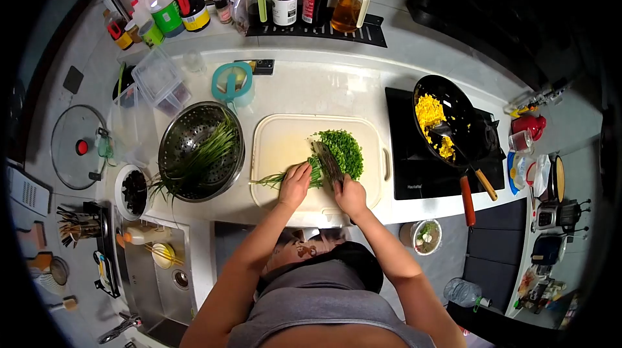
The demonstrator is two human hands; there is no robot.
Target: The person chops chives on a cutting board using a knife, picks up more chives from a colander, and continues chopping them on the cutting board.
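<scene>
The right hand [350, 197] had its grip closed on the knife [328, 161]; the left hand [296, 186] curled its grip down on uncut greens [269, 180] across the cutting board [285, 140]. Sound cutting called for tucked fingertips, well clear of the knife, with chopped greens [348, 153] heaped beyond.

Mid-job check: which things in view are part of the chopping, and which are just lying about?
In the job:
left hand, on the green stalks
right hand, holding the knife
chopped greens
cutting board
likely the colander, holding more stalks

Apparently just lying about:
teal container
glass lid
clear plastic bins
water bottle
</scene>
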